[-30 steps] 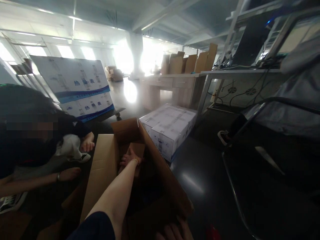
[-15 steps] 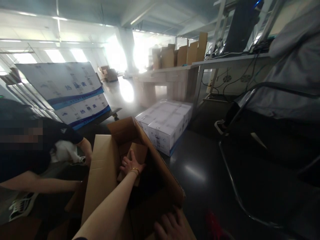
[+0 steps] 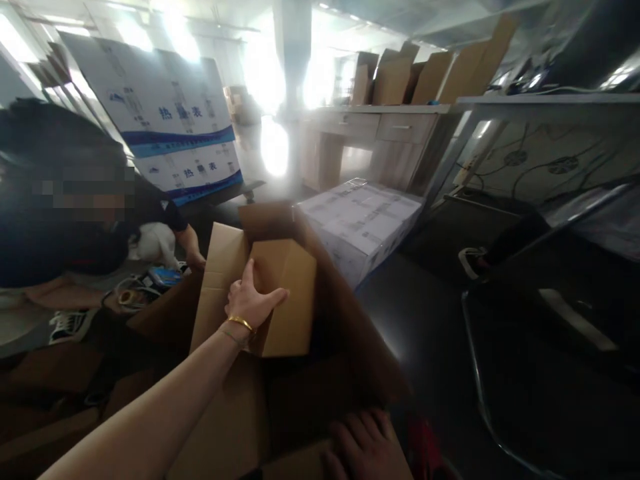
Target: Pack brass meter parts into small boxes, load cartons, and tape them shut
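Left hand [image 3: 253, 303]: clenched on small plain brown cardboard carton [image 3: 285, 297], now raised clear of the large open brown cardboard box [image 3: 350, 313] it lay inside; extraction looks nearly complete. Right hand [image 3: 367, 447]: flat, ungripping, on near flap.

Dark glossy floor [image 3: 425, 320]. Directly on it: large open cardboard box [image 3: 350, 347], white printed cartons [image 3: 365, 223] just beside it, tape roll [image 3: 127, 297] and flattened cardboard [image 3: 55, 373] at left, metal chair frame [image 3: 480, 373] at right.
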A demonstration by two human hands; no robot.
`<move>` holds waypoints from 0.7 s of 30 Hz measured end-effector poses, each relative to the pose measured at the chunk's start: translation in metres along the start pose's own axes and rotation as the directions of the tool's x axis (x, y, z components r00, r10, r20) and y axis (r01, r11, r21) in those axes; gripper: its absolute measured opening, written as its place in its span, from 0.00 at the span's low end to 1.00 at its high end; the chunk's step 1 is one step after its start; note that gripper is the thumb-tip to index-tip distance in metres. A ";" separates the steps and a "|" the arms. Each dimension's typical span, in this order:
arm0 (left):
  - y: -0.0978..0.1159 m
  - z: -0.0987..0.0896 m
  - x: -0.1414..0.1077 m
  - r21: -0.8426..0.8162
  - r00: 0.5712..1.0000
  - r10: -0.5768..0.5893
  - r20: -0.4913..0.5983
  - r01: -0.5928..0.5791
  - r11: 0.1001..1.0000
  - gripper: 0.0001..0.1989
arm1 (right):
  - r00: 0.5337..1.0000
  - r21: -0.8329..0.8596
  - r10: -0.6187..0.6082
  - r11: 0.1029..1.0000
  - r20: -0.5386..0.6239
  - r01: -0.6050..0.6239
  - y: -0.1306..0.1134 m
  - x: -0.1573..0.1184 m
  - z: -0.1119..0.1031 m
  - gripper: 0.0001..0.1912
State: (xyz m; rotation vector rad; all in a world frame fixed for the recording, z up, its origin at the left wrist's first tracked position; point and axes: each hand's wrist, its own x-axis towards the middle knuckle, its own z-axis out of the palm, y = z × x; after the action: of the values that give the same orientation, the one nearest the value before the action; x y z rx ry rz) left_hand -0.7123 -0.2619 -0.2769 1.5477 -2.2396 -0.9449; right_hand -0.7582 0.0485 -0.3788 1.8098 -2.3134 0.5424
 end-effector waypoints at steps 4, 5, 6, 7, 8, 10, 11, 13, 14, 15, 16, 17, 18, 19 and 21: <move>-0.019 -0.011 -0.024 -0.060 0.932 0.350 -0.096 -0.356 0.932 0.56 | 0.993 -0.117 -0.112 0.987 -0.026 0.108 0.003 0.000 0.000 0.13; -0.023 -0.007 -0.029 -0.029 0.899 0.428 -0.092 -0.432 0.901 0.57 | 0.992 -0.134 -0.117 0.985 -0.038 0.111 0.002 0.001 -0.001 0.14; -0.026 0.000 -0.034 0.017 0.863 0.498 -0.083 -0.499 0.866 0.58 | 0.992 -0.141 -0.110 0.985 -0.055 0.101 0.000 0.002 -0.001 0.16; -0.030 0.007 -0.037 0.070 0.825 0.560 -0.074 -0.556 0.828 0.58 | 0.992 -0.137 -0.096 0.987 -0.076 0.085 -0.002 0.004 -0.001 0.18; -0.033 0.014 -0.040 0.123 0.787 0.613 -0.069 -0.603 0.788 0.58 | 0.993 -0.127 -0.076 0.990 -0.094 0.064 -0.003 0.005 0.000 0.20; -0.040 0.027 -0.041 0.204 0.718 0.692 -0.073 -0.668 0.715 0.58 | 0.994 -0.106 -0.049 0.994 -0.102 0.038 -0.006 0.005 0.003 0.21; -0.044 0.031 -0.041 0.231 0.695 0.714 -0.080 -0.684 0.692 0.57 | 0.995 -0.092 -0.044 0.995 -0.088 0.036 -0.007 0.004 0.005 0.21; -0.050 0.035 -0.040 0.271 0.674 0.733 -0.089 -0.692 0.669 0.56 | 0.994 -0.071 -0.024 0.997 -0.106 0.017 -0.006 0.000 0.011 0.21; -0.051 0.036 -0.040 0.287 0.669 0.737 -0.092 -0.691 0.663 0.56 | 0.992 -0.071 -0.018 0.997 -0.128 0.009 -0.005 -0.003 0.015 0.21; -0.052 0.036 -0.042 0.302 0.666 0.739 -0.100 -0.687 0.661 0.56 | 0.989 -0.077 -0.017 0.997 -0.144 0.006 -0.004 -0.005 0.018 0.21; -0.053 0.035 -0.045 0.320 0.665 0.739 -0.108 -0.681 0.659 0.57 | 0.989 -0.088 -0.020 0.996 -0.149 0.007 -0.003 -0.008 0.021 0.20; -0.053 0.035 -0.050 0.342 0.665 0.738 -0.116 -0.671 0.658 0.57 | 0.988 -0.101 -0.024 0.995 -0.153 0.008 -0.002 -0.011 0.023 0.19; -0.052 0.035 -0.057 0.368 0.668 0.734 -0.121 -0.657 0.658 0.58 | 0.988 -0.104 -0.023 0.995 -0.150 0.007 -0.002 -0.013 0.026 0.18; -0.052 0.034 -0.064 0.396 0.673 0.730 -0.123 -0.641 0.657 0.58 | 0.989 -0.097 -0.019 0.995 -0.149 0.004 -0.003 -0.014 0.028 0.18; -0.052 0.032 -0.079 0.456 0.681 0.724 -0.106 -0.614 0.644 0.58 | 0.989 -0.049 0.009 0.999 -0.145 -0.016 -0.006 -0.012 0.029 0.17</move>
State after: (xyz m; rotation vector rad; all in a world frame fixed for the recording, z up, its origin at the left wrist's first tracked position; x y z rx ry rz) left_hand -0.6603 -0.1904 -0.3224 0.7122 -2.5557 -0.0459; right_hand -0.7461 0.0471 -0.4088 1.6761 -2.2235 0.5918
